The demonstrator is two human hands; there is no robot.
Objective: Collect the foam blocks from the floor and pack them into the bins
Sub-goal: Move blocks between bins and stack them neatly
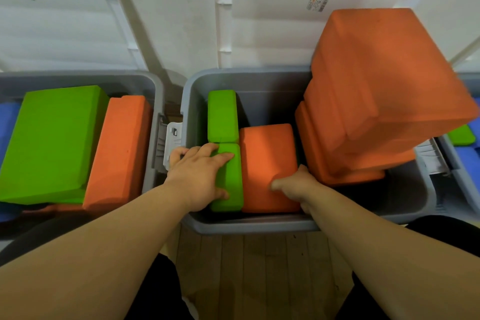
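Left hand (200, 176) lies open-gripped on a green block (230, 182); right hand's (298, 187) grip unclear; lid sticker (316, 4) unreadable.

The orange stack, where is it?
The orange stack stands at the right side of the middle bin, just right of the right hand.
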